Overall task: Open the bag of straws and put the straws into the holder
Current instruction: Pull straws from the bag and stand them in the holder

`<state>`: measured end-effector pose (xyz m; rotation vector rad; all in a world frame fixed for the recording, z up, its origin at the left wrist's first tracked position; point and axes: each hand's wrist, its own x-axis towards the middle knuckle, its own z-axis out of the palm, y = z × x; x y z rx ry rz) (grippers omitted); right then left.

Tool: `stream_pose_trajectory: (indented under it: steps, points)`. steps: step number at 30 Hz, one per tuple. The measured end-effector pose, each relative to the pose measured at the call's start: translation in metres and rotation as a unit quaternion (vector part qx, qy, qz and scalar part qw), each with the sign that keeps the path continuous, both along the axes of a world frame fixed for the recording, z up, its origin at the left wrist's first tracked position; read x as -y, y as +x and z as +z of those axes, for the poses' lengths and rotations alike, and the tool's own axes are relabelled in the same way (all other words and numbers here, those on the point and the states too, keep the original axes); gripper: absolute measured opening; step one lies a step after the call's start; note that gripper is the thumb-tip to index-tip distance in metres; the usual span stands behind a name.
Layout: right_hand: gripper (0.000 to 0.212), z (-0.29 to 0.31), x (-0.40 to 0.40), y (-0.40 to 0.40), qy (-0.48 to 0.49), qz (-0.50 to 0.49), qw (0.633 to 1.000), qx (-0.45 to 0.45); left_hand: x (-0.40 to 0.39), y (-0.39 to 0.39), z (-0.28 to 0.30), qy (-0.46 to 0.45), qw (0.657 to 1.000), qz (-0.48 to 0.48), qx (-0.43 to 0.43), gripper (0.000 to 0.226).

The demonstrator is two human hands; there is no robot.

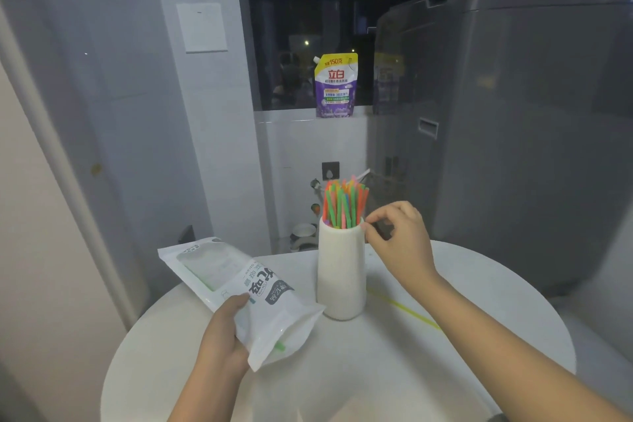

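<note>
- The white holder (pixel 341 276) stands upright near the middle of the round white table (pixel 479 312), packed with bright green, orange and pink straws (pixel 343 204).
- The right hand (pixel 399 236) is at the holder's rim, thumb and forefinger pressed together; whether they pinch a straw cannot be told.
- The left hand (pixel 224 336) grips the white bag (pixel 239 288) near its open end, above the table's left edge; one green straw tip (pixel 280 345) shows inside.
- A thin yellow straw (pixel 411 310) lies flat on the table, right of the holder.

purple pouch (pixel 336 86) on windowsill reads "立白" and "150克", straw bag (pixel 239 288) print illegible
</note>
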<state>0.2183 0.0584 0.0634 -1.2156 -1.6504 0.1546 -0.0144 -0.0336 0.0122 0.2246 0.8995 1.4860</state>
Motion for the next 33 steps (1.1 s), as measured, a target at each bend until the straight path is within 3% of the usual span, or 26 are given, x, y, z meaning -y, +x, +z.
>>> stream_pose_trajectory:
  steps: [6, 9, 12, 14, 17, 22, 27, 30, 33]
  points:
    - [0.006, -0.066, 0.001, 0.035, -0.071, -0.055, 0.996, 0.000, -0.003, 0.003, -0.003, -0.003, 1.000, -0.004, -0.006, 0.013]
    - [0.018, -0.098, -0.009, 0.052, -0.188, -0.081, 0.973, 0.108, -0.006, 0.005, -0.006, -0.003, 1.000, -0.004, -0.004, 0.014]
    - [0.025, -0.116, -0.017, 0.064, -0.286, -0.109, 0.914, 0.264, -0.009, 0.007, -0.009, -0.003, 1.000, -0.005, -0.008, 0.014]
    - [0.022, -0.120, -0.020, 0.067, -0.328, -0.119, 0.894, 0.282, -0.012, 0.008, -0.011, -0.001, 1.000, -0.007, -0.013, 0.014]
    - [0.014, -0.118, -0.020, 0.067, -0.366, -0.116, 0.891, 0.243, -0.017, 0.008, -0.013, -0.002, 1.000, -0.011, -0.019, 0.015]
    - [0.024, -0.106, -0.015, 0.057, -0.420, -0.089, 0.885, 0.181, -0.021, 0.009, -0.012, -0.003, 1.000, -0.012, -0.017, 0.016]
    - [0.044, -0.082, -0.006, 0.055, -0.376, -0.034, 0.925, -0.029, -0.019, 0.013, -0.009, -0.007, 1.000, -0.011, -0.018, 0.016]
    - [0.023, -0.058, 0.003, 0.049, -0.355, 0.027, 0.914, -0.196, -0.017, 0.014, -0.009, -0.009, 1.000, -0.010, -0.020, 0.015]
    - [0.009, -0.031, 0.009, 0.041, -0.285, 0.073, 0.908, -0.299, -0.015, 0.015, -0.008, -0.009, 1.000, -0.015, -0.025, 0.015]
